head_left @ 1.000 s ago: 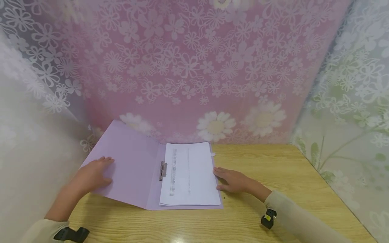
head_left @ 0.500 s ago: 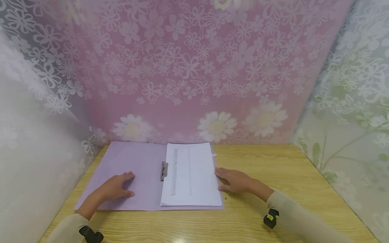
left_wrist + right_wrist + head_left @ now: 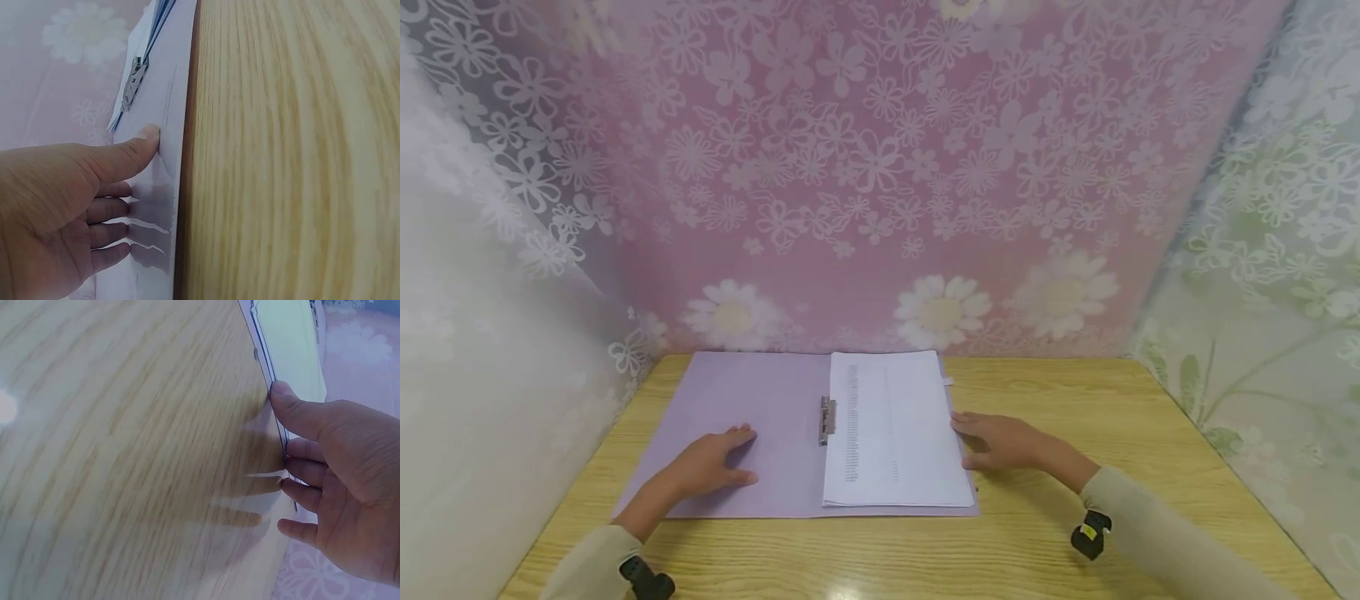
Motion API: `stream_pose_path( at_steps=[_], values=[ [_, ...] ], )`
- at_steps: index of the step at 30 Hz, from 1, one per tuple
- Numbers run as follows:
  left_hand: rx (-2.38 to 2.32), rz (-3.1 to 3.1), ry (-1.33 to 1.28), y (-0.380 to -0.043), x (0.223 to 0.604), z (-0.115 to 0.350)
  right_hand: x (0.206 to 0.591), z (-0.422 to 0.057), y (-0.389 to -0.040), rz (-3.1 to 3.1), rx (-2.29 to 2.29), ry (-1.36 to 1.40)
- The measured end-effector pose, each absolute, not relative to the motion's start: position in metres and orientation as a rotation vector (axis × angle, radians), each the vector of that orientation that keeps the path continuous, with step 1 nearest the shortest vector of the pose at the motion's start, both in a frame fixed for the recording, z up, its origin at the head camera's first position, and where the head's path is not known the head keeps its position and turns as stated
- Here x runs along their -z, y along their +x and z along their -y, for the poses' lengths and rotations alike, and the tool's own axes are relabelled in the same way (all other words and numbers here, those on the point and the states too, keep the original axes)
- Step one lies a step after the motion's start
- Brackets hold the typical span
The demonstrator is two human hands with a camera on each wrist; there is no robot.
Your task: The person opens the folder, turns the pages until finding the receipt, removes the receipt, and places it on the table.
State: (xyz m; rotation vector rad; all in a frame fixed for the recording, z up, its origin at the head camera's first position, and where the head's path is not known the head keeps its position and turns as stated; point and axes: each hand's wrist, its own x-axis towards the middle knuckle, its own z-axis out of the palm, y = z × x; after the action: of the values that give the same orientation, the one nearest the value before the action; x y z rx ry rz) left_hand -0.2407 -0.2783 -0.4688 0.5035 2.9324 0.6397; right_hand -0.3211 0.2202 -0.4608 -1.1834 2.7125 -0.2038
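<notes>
A purple file folder (image 3: 782,383) lies spread flat on the table, its cover to the left. A metal clip (image 3: 827,420) sits along its spine, in front of a stack of printed paper sheets (image 3: 910,433) on the right half. My left hand (image 3: 703,468) rests its fingertips on the inside of the cover, thumb and fingers apart; the left wrist view shows the hand (image 3: 69,212) holding nothing. At the right edge of the folder and sheets, my right hand (image 3: 1007,442) touches with thumb and fingertips; in the right wrist view its fingers (image 3: 303,469) are extended along that edge.
The wood-grain table (image 3: 1060,392) extends to the right and in front of the folder. A pink flowered wall covering (image 3: 850,275) stands right behind the folder, with pale coverings at both sides. A small white tab (image 3: 948,381) sticks out at the folder's right edge.
The raised folder cover has come down flat on the table, and my left hand has moved right onto it. My right hand stays at the right edge. The view has shifted slightly.
</notes>
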Motion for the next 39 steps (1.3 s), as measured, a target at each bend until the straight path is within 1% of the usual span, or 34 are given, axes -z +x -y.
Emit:
stream_pose_path(
  at_steps=[8,17,24,32,39],
  values=[
    [-0.639,-2.912,0.488,-0.246,0.468,0.269,0.459,-0.23,-0.32,-2.71,0.224,-1.131],
    [-0.67,-2.882,0.438,-0.248,0.464,0.267,0.459,-0.231,-0.32,-2.702,0.275,-1.133],
    [-0.681,-2.935,0.497,-0.254,0.462,0.256,0.461,-0.233,-0.32,-2.688,0.366,-1.108],
    [-0.768,-2.998,0.54,-0.271,0.462,0.233,0.461,-0.231,-0.323,-2.696,0.462,-1.07],
    [-0.883,-2.974,0.54,-0.286,0.45,0.209,0.459,-0.223,-0.327,-2.702,0.618,-0.951]
  ],
)
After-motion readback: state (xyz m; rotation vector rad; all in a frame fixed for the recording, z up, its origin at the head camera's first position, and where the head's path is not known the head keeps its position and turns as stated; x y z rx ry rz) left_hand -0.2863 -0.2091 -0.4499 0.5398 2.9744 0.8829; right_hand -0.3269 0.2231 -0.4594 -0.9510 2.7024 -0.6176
